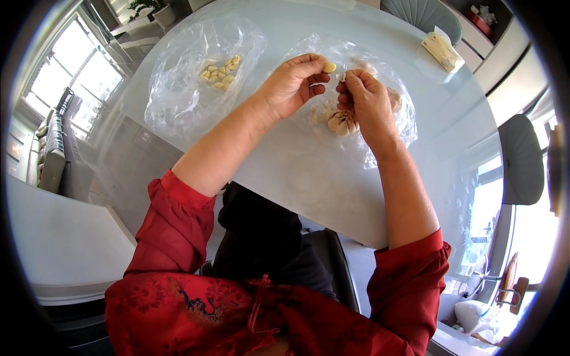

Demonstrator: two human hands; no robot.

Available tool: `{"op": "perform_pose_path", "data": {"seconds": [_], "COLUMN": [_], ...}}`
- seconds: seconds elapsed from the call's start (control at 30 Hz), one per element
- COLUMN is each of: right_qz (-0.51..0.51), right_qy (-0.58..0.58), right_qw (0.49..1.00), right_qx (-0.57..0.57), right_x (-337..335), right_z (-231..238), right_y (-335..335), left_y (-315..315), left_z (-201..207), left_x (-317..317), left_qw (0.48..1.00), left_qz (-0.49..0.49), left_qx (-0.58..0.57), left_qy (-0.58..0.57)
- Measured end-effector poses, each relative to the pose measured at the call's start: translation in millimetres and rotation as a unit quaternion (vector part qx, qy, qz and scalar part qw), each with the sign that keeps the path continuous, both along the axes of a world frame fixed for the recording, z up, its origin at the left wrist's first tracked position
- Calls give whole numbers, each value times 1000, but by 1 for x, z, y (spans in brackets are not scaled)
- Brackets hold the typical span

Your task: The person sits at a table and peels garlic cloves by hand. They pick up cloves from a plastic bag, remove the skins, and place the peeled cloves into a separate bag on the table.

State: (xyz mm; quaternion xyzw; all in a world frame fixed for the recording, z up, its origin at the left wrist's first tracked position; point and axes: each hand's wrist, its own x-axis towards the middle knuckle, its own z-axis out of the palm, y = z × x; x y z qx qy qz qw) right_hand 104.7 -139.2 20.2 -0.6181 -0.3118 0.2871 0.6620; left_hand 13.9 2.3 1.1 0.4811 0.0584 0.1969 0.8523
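Note:
Between the thumb and forefinger of my left hand [298,83] is a peeled garlic clove [329,67], pale yellow and smooth. Close beside it, my right hand [367,98] pinches a small whitish scrap that looks like garlic skin [341,77]. Below my right hand a garlic bulb [342,123] with loose papery skin rests on a clear plastic bag [409,127]. More unpeeled garlic lies partly hidden behind that hand. To the left, several peeled cloves [218,73] sit on another clear plastic bag [172,89].
Both bags lie on a pale glossy table [297,184] with a rounded far edge. A tissue pack [443,51] lies at the far right. Grey chairs [521,160] stand at the right and far side. A potted plant [163,13] is in the background.

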Motion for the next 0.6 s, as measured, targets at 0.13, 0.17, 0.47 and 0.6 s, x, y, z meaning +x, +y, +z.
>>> {"op": "perform_pose_path", "data": {"seconds": [0.13,0.17,0.47,0.6], "right_qz": [-8,-9,-67,-51], "right_qy": [-26,-39,-186,-140], "right_qw": [1000,999,980,989], "right_qx": [-15,-26,-26,21], "right_x": [-2,-3,-5,-11], "right_z": [0,2,-5,0], "right_y": [0,0,3,3], "left_y": [2,2,2,-6], "left_z": [4,5,8,11], "left_x": [-2,-2,-3,-5], "left_qw": [998,998,1000,991], "left_qz": [-28,-29,-9,60], "left_qx": [-46,-59,21,117], "left_qy": [10,14,-7,2]}}
